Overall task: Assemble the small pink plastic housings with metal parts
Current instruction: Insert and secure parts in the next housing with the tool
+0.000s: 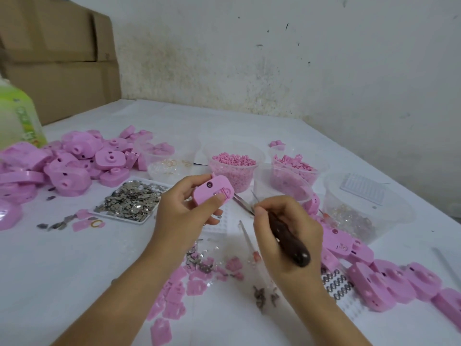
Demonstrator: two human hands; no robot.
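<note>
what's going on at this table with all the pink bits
A person is assembling small pink housings by hand. The left hand holds one pink housing above the table, and the right hand grips a dark-handled tool aimed toward it. A tray of metal parts and a pile of housings sit to the left; more housings line the right.

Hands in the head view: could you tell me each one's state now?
Left hand: holds a housing.
Right hand: grips a tool.
</note>
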